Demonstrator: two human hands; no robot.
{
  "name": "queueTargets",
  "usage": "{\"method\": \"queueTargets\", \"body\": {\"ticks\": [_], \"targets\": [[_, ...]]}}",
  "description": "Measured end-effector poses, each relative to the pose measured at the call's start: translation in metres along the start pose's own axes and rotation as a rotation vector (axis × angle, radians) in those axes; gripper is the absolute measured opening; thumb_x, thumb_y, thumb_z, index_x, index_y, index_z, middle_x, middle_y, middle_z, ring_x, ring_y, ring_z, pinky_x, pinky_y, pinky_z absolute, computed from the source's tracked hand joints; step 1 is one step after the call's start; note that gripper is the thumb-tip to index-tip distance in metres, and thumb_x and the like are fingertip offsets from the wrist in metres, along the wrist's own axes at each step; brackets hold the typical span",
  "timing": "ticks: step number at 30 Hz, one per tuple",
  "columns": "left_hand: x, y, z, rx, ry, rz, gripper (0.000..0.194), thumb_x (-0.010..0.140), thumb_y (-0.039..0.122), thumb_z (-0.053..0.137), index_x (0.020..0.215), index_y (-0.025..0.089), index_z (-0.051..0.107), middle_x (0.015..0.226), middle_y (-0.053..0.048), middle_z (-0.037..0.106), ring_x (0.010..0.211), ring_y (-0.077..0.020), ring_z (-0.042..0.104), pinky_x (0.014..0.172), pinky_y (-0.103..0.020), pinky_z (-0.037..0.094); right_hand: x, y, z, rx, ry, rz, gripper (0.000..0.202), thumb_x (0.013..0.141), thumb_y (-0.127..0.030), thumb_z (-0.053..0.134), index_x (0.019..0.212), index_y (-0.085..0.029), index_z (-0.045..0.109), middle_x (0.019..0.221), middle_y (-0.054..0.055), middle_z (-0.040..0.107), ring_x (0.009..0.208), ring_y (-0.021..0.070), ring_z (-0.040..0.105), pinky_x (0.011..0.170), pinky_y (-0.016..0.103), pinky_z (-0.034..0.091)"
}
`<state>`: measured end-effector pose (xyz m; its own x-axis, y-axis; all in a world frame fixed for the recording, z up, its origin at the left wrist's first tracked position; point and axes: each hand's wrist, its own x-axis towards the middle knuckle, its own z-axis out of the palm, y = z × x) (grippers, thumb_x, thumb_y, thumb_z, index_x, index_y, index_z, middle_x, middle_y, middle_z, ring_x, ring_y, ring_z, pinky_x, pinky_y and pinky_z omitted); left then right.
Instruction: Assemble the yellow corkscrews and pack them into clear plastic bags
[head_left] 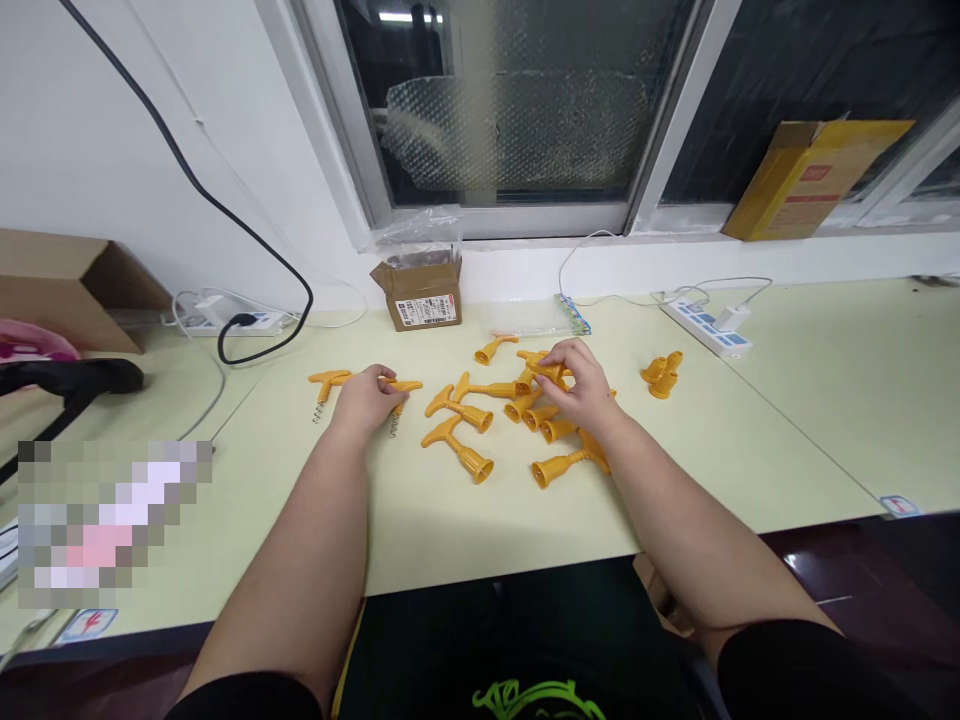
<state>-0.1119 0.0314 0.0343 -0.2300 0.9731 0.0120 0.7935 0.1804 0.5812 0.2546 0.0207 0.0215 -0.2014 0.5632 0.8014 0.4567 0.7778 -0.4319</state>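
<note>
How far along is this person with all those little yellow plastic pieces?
Early, it seems. Two corkscrews with yellow handles lie at the left, which look finished; the left hand rests on one. The right hand picks at the loose pile of yellow trumpet-shaped parts, about a dozen. A few small yellow caps sit apart at the right.

This looks like a small assembly workshop: a long pale bench [450,520] runs under a window [510,100], and many identical orange plastic parts [457,445] lie loose between and around the two hands. Beyond the hands, against the wall, stands an open carton [421,292] with a shipping label, with power strips [705,325] and cables to either side of it. A yellow box [814,178] leans on the sill far right, and another carton [60,285] sits far left.
</note>
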Motion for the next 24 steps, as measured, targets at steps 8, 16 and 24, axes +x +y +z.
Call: {"method": "queueTargets", "body": {"ticks": [8,16,24], "targets": [[0.008,-0.007,0.003,0.086,0.109,0.015,0.032,0.078,0.036,0.072,0.106,0.021,0.068,0.094,-0.005,0.076,0.085,-0.0261,0.07,0.076,-0.035,0.051,0.005,0.011,-0.025,-0.142,0.146,0.235,0.017,0.083,-0.031,0.069,0.09,-0.025,0.055,0.091,0.005,0.066,0.087,0.0252,0.062,0.081,0.044,0.052],[0.009,-0.008,0.005,0.132,0.164,0.113,0.024,0.079,0.03,0.069,0.102,0.022,0.071,0.105,-0.01,0.073,0.098,-0.0314,0.068,0.087,-0.042,0.052,0.0,0.05,-0.078,-0.289,0.079,0.622,0.044,0.082,-0.034,0.061,0.126,-0.027,0.063,0.1,0.004,0.068,0.08,0.02,0.064,0.078,0.038,0.052],[0.005,0.001,0.008,0.105,0.165,0.311,0.021,0.085,0.025,0.062,0.103,0.021,0.073,0.104,-0.011,0.073,0.106,-0.033,0.065,0.098,-0.046,0.05,-0.003,0.06,-0.095,-0.714,-0.074,0.986,0.028,0.069,-0.032,0.069,0.096,-0.025,0.066,0.098,0.008,0.07,0.113,0.035,0.052,0.097,0.051,0.035]]}}
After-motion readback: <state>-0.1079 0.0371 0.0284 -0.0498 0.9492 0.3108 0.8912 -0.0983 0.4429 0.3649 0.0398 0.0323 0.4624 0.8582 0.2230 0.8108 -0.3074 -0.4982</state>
